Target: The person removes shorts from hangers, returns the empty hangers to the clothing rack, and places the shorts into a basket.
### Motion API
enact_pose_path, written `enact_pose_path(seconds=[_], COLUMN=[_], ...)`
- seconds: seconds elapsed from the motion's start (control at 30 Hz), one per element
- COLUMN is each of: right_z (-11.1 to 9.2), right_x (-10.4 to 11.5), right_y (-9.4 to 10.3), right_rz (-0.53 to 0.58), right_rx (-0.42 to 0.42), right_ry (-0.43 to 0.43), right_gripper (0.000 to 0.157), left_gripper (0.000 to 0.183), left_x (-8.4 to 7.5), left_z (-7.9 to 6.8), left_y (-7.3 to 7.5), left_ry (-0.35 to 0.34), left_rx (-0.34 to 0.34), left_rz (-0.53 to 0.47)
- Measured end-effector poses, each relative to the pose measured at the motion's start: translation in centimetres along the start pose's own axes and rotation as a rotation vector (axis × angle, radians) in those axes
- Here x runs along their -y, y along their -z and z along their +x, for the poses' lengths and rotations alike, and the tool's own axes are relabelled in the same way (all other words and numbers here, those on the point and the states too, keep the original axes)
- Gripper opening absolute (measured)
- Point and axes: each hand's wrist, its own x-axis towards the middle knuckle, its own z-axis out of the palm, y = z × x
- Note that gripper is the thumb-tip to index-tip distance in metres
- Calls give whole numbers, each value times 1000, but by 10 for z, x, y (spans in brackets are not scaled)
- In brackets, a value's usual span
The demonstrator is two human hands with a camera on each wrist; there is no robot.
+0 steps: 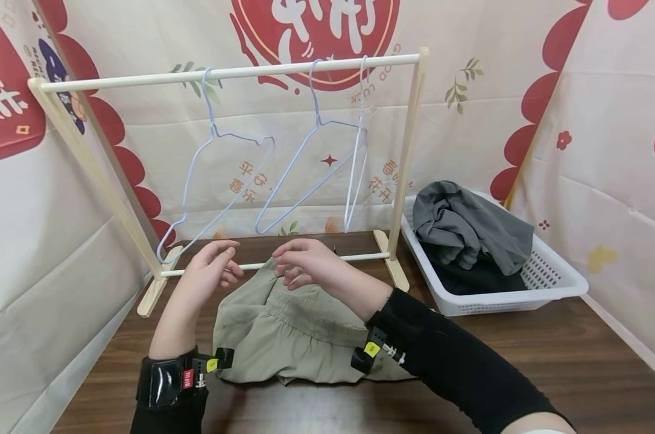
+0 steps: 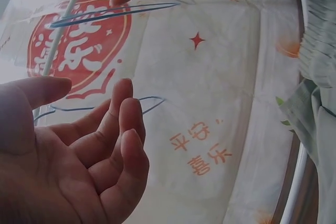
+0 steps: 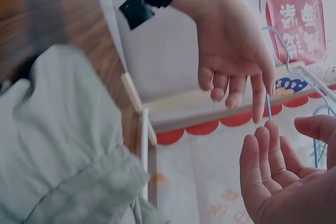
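My left hand [image 1: 210, 268] hovers in front of the rack's left half, fingers loosely bent and holding nothing. Level with it, my right hand [image 1: 311, 262] is also relaxed and holds nothing. Below both hands a sage-green garment [image 1: 289, 355] with a gathered elastic waistband lies on the table; the right hand overlaps its upper part in the head view. In the left wrist view the left palm [image 2: 84, 156] faces up with its thumb apart from the fingers. Behind the hands hang a blue hanger [image 1: 186, 181] at left and another blue hanger [image 1: 289, 172] in the middle.
A wooden rack [image 1: 409, 150] with a white top bar [image 1: 251, 71] stands at the back. At its right end hangs a white hanger [image 1: 354, 175], seen edge-on. A white basket [image 1: 558, 283] at right holds a grey garment [image 1: 468, 223] over black cloth [image 1: 468, 274].
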Motion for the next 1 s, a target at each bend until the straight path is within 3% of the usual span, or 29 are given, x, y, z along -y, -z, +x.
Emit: enact_pose_path(seconds=[0.53,1.0], right_z=[-16,-38], right_x=[-13,-31], right_y=[45,77], right_rz=[-92,-176], right_rx=[-64,-62], right_ry=[-63,-71], right_gripper=[25,26], left_gripper=[40,35], left_x=[9,12], left_z=[3,5], left_y=[-12,-25], left_ry=[14,31], left_rx=[75,75], left_rz=[43,130])
